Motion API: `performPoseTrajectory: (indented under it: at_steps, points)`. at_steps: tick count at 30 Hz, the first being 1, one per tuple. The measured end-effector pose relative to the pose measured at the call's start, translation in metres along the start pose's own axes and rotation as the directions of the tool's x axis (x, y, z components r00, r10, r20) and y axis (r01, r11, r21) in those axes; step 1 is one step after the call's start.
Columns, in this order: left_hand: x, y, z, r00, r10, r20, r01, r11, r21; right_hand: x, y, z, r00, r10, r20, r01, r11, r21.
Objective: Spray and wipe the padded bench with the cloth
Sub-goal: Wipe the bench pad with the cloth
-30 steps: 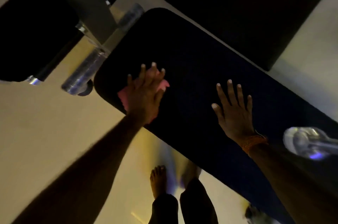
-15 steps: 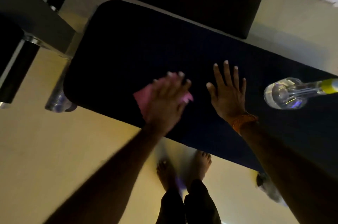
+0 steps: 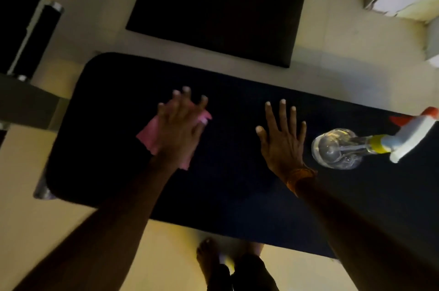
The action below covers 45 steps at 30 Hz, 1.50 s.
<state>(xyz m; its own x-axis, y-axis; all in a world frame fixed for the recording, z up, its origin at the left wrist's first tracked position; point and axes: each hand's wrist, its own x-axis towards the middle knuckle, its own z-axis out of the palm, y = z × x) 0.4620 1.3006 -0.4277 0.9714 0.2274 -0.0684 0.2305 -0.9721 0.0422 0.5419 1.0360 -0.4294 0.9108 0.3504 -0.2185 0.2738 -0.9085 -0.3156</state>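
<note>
- Head view: the left hand (image 3: 179,124) lies flat with fingers spread wide, pressing the pink cloth (image 3: 152,135) onto the padded bench (image 3: 114,110). Hand and cloth are blurred, so I judge a wiping stroke is under way.
- A second ago the cloth sat close to the bench's left end, by its near edge; half a second ago it was further along. Now it is toward the middle of the left half, about midway between the near and far edges. The wiped strip is working from the left end toward the centre.
- The right hand (image 3: 282,138) is open and empty, fingers splayed, palm flat on the pad just right of the cloth. It has kept that bracing pose through all three pictures, and the gap between the hands has shrunk.
- The spray bottle (image 3: 337,152) lies on its side on the bench, just right of the right hand, nozzle toward the right end. It was half out of frame a second ago and shows whole now, mostly because the camera has swung.
- Judgement: spraying for this section looks finished, since the bottle is set down. The right part of the pad, under the right hand and the bottle, looks not yet reached by the cloth; both would need moving.
- The person's bare feet (image 3: 209,260) stand at the bench's near edge.
</note>
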Motion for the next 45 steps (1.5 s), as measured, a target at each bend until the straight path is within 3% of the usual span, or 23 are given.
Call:
performPoseTrajectory:
  at_steps: [2,3,7,12,15,17,20,22,23,25,26,27,30,31,32,33,35,36,37,39,41,43,45]
  points:
    - [0.030,0.001,-0.009,0.994,-0.107,0.025,0.107,0.994,-0.033,0.000,0.001,0.001,1.000,-0.012,-0.001,0.012,1.000,-0.005]
    - [0.033,0.015,-0.008,0.998,-0.053,0.036,0.055,0.998,-0.041,-0.001,0.001,0.001,1.000,-0.012,-0.004,0.012,1.000,-0.003]
    - [0.017,0.051,-0.001,0.924,0.375,0.078,-0.378,0.926,0.016,-0.001,0.001,0.001,1.000,0.007,-0.023,-0.007,1.000,0.004]
    - [0.103,0.031,-0.013,0.988,0.136,0.074,-0.132,0.989,-0.061,0.002,-0.006,-0.001,0.995,0.096,-0.023,-0.096,0.995,-0.005]
    - [0.073,0.061,-0.002,0.854,0.517,0.055,-0.516,0.856,-0.041,-0.011,-0.011,-0.001,0.990,0.142,-0.021,-0.141,0.990,0.031]
    - [0.077,0.053,0.000,0.783,0.620,0.060,-0.618,0.785,-0.049,-0.028,-0.013,0.002,0.991,0.135,-0.019,-0.134,0.991,0.028]
    - [0.125,0.049,-0.009,0.945,0.319,0.069,-0.311,0.944,-0.110,-0.054,-0.008,0.010,0.995,0.099,-0.009,-0.099,0.995,0.013]
    - [0.127,0.065,-0.007,0.965,0.244,0.101,-0.234,0.967,-0.103,-0.068,-0.006,0.011,0.996,0.090,-0.002,-0.090,0.996,0.018]
    - [0.114,0.078,-0.006,0.933,0.350,0.088,-0.339,0.933,-0.120,-0.076,-0.005,0.011,0.995,0.100,-0.001,-0.100,0.995,0.015]
    - [0.080,0.093,-0.007,0.741,0.665,0.093,-0.653,0.746,-0.132,-0.091,-0.002,0.011,0.990,0.137,0.020,-0.138,0.990,0.017]
    - [0.074,0.092,-0.007,0.646,0.755,0.116,-0.747,0.656,-0.111,-0.099,-0.001,0.010,0.987,0.159,0.034,-0.160,0.987,0.020]
    - [0.081,0.089,-0.009,0.631,0.766,0.123,-0.763,0.641,-0.080,-0.107,0.001,0.010,0.983,0.177,0.045,-0.178,0.984,0.020]
    - [0.128,0.096,-0.013,0.907,0.415,0.079,-0.409,0.909,-0.081,-0.123,0.008,0.010,0.975,0.212,0.067,-0.213,0.977,0.019]
    - [0.132,0.107,-0.014,0.936,0.342,0.086,-0.335,0.939,-0.083,-0.126,0.011,0.011,0.972,0.226,0.060,-0.227,0.974,0.022]
    - [0.125,0.121,-0.012,0.914,0.397,0.084,-0.390,0.917,-0.085,-0.129,0.013,0.013,0.968,0.249,0.045,-0.250,0.968,0.025]
    - [0.108,0.134,-0.009,0.828,0.553,0.088,-0.545,0.832,-0.101,-0.132,0.015,0.016,0.960,0.279,0.028,-0.280,0.960,0.031]
    - [0.072,0.148,-0.005,0.536,0.836,0.117,-0.828,0.548,-0.118,-0.140,0.019,0.020,0.938,0.347,-0.003,-0.346,0.937,0.040]
    - [0.068,0.148,-0.004,0.475,0.872,0.117,-0.867,0.487,-0.110,-0.143,0.020,0.021,0.926,0.377,-0.007,-0.376,0.926,0.042]
    - [0.074,0.147,-0.003,0.535,0.839,0.095,-0.834,0.543,-0.096,-0.147,0.022,0.021,0.917,0.399,-0.004,-0.399,0.916,0.042]
    - [0.102,0.153,-0.004,0.804,0.594,0.030,-0.588,0.801,-0.114,-0.151,0.027,0.022,0.910,0.415,0.011,-0.415,0.909,0.035]
    - [0.114,0.163,-0.007,0.881,0.464,0.090,-0.454,0.884,-0.114,-0.152,0.032,0.022,0.913,0.408,0.015,-0.409,0.912,0.025]
    - [0.086,0.171,-0.005,0.791,0.603,0.103,-0.590,0.797,-0.130,-0.154,0.036,0.021,0.905,0.426,0.002,-0.426,0.904,0.042]
    - [0.041,0.164,-0.007,0.585,0.801,0.126,-0.779,0.598,-0.188,-0.158,0.038,0.020,0.892,0.451,-0.014,-0.449,0.890,0.073]
